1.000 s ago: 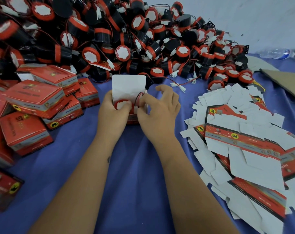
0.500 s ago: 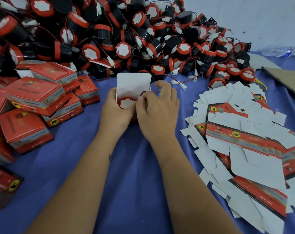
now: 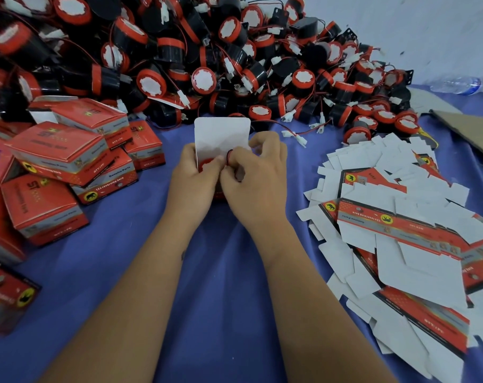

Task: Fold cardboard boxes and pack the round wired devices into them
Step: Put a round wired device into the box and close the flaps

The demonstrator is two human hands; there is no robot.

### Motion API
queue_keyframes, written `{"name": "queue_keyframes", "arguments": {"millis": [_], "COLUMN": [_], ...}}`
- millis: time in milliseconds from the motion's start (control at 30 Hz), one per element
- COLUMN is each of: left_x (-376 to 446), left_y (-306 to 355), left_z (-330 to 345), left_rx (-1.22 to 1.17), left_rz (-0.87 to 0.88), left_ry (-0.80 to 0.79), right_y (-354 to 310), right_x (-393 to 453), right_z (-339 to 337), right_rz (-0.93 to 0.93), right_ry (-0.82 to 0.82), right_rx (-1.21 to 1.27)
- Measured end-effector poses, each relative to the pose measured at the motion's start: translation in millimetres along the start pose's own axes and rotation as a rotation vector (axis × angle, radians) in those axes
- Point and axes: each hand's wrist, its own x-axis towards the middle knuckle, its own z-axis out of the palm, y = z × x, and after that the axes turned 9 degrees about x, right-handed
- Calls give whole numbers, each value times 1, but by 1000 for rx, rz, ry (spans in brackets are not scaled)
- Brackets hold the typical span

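Observation:
An open red box stands on the blue cloth at the centre, its white lid flap point(image 3: 222, 134) upright. A round red-and-black device point(image 3: 205, 163) sits inside it, mostly hidden by my hands. My left hand point(image 3: 192, 181) grips the box's left side. My right hand point(image 3: 255, 175) holds the right side, and its fingers pinch the device's red wire loop point(image 3: 229, 157) over the opening. Behind the box lies a large heap of round wired devices point(image 3: 201, 51).
Several closed red boxes point(image 3: 60, 161) are piled at the left. Flat unfolded box blanks point(image 3: 400, 230) spread over the right side. A brown cardboard sheet point(image 3: 472, 134) and a plastic bottle point(image 3: 461, 84) lie at the far right. Bare blue cloth point(image 3: 221, 299) lies under my forearms.
My right hand's fingers have curled in over the box opening, tucking the wire loop down. The device is now more covered by both hands. The box stays in place.

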Motion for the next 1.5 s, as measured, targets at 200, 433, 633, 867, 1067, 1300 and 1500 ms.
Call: {"name": "queue_keyframes", "arguments": {"millis": [200, 433, 633, 867, 1067, 1300, 1500], "left_x": [0, 1, 1, 7, -2, -5, -6], "left_y": [5, 4, 4, 2, 1, 3, 4], "left_z": [2, -1, -1, -2, -4, -11, -15], "left_rx": [-184, -97, -4, 298, 232, 282, 48], "left_rz": [-74, -35, -13, 34, 29, 157, 1], "left_ry": [-76, -60, -44, 35, 314, 204, 35], "right_y": [-5, -5, -1, 7, 10, 12, 11], "right_x": [-3, -6, -5, 3, 3, 2, 5], "right_z": [4, 6, -1, 4, 3, 1, -1], "right_rz": [-43, 43, 297, 459, 483, 452, 437], "right_ry": [-130, -141, -90, -44, -76, -59, -61], "right_rx": [121, 160, 511, 565, 619, 682, 647]}}
